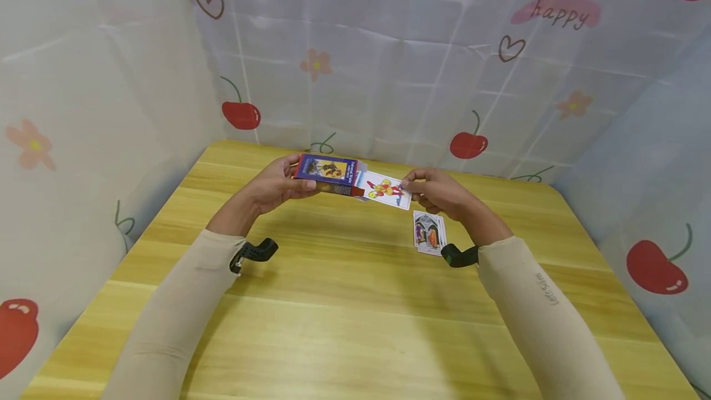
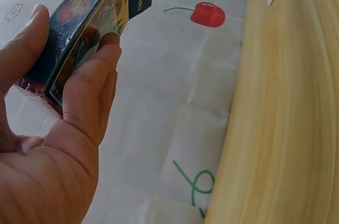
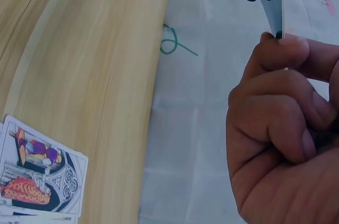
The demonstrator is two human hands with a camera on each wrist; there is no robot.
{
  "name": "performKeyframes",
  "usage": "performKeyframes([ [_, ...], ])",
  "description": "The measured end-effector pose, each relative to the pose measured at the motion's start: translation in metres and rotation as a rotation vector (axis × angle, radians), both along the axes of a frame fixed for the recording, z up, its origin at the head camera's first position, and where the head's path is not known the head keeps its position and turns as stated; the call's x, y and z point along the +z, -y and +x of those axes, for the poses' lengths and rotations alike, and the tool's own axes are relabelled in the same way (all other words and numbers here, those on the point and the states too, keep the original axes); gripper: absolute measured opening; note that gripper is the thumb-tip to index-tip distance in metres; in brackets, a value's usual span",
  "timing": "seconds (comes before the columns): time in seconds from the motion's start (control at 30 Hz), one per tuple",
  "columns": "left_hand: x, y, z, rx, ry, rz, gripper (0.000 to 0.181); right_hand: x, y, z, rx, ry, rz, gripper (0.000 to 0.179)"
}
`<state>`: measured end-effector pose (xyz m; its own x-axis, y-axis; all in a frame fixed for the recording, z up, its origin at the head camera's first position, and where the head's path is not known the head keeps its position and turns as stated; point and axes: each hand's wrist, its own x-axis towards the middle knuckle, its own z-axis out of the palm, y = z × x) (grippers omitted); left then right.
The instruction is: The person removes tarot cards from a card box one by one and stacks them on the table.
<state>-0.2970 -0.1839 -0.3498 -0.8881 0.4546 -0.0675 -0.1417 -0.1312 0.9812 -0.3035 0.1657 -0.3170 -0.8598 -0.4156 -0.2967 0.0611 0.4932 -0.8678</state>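
My left hand [image 1: 274, 185] grips a blue tarot card box [image 1: 328, 170] above the table, thumb on one side and fingers on the other in the left wrist view. Out of the box's right end sticks a tarot card [image 1: 383, 191] with a red and yellow figure, partly inside the box. Its outer edge is pinched between thumb and forefinger of my right hand [image 1: 439, 193]; the other fingers curl into the palm. Below that hand, a small stack of tarot cards [image 3: 42, 173] lies face up on the table.
The wooden table [image 1: 333, 320] reaches back to a white cloth wall [image 1: 389, 91] printed with cherries, flowers and hearts. Similar cloth hangs on the left and right sides. A black wrist camera mount [image 1: 261, 250] juts from the left sleeve, another [image 1: 460, 256] from the right.
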Motion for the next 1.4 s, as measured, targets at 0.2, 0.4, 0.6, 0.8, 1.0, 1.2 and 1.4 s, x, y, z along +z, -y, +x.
performKeyframes([
  [0.2, 0.0, 0.0, 0.0, 0.003, 0.004, 0.003, 0.075, -0.002, -0.008, 0.002, 0.045, 0.019, -0.035, 0.024],
  [0.4, -0.001, 0.001, 0.0, 0.004, 0.004, 0.009, 0.073, -0.005, -0.012, 0.005, 0.057, 0.067, -0.061, 0.021],
  [0.6, -0.001, 0.001, 0.0, 0.005, 0.017, 0.02, 0.074, -0.008, -0.014, 0.006, 0.061, 0.098, -0.059, 0.021],
  [0.8, 0.0, 0.002, 0.0, 0.004, 0.017, 0.019, 0.073, -0.013, -0.016, 0.007, 0.045, 0.1, -0.05, 0.023],
  [1.0, 0.001, 0.002, 0.001, -0.001, 0.013, 0.016, 0.072, -0.018, -0.021, 0.008, 0.01, 0.12, -0.065, 0.032],
  [1.2, 0.001, 0.002, 0.0, -0.004, 0.015, 0.021, 0.073, -0.022, -0.032, 0.009, -0.057, 0.088, 0.039, 0.029],
  [1.4, 0.001, 0.002, 0.0, 0.001, 0.02, 0.023, 0.073, -0.03, -0.048, 0.008, -0.15, 0.103, 0.127, 0.025],
])
